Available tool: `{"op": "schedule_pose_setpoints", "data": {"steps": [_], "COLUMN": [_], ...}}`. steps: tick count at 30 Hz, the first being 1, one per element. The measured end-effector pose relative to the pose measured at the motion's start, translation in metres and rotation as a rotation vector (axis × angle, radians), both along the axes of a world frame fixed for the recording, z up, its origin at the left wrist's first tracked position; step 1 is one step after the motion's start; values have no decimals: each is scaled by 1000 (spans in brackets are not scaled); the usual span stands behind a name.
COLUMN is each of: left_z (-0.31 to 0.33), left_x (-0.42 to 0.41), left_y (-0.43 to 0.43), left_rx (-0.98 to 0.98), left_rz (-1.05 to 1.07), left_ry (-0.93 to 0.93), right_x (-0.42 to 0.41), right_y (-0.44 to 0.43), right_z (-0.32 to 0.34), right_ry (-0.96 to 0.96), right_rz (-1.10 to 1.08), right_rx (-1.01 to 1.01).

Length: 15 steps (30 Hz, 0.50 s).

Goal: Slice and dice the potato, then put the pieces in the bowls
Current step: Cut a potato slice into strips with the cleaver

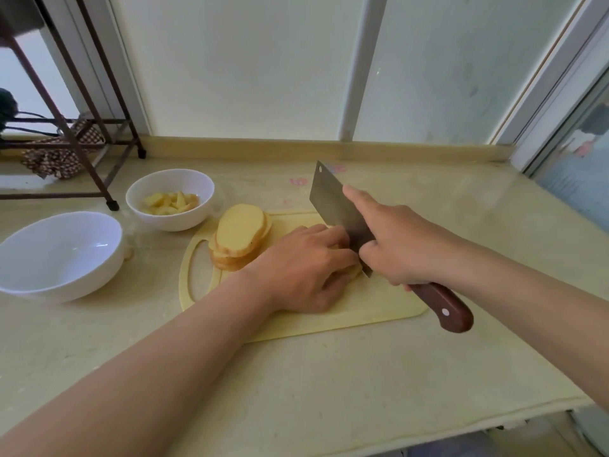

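The right hand (pixel 402 245) gripped the cleaver (pixel 333 201); the left hand (pixel 303 268), fingers curled, pinned the potato slices (pixel 355 271); keeping fingertips tucked seemed wise.

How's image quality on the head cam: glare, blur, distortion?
Head view: soft, even daylight through the frosted window, only faint shadows; mild sheen on the cleaver blade and in the empty bowl; wide-angle lens bows the window frames; whole picture slightly soft; left hand hides most of the potato piece being cut.
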State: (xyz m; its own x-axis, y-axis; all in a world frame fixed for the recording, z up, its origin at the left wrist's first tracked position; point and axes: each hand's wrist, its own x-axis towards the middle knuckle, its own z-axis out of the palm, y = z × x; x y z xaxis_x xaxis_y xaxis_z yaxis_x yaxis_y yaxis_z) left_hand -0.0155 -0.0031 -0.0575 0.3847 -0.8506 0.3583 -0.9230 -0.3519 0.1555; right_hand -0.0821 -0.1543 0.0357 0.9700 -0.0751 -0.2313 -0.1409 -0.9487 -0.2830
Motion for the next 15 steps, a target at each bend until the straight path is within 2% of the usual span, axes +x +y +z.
{"op": "schedule_pose_setpoints", "data": {"steps": [7,15], "left_z": [-4,-2], "left_x": [-1,0], "left_y": [4,6], "left_rx": [-45,-51], "left_rz": [26,58], "left_ry": [38,-31], "right_x": [-17,-39], "right_y": [-14,-16], "right_z": [3,5], "right_ry": [13,-46], "right_rz": [-45,-58], "right_rx": [95,123]}}
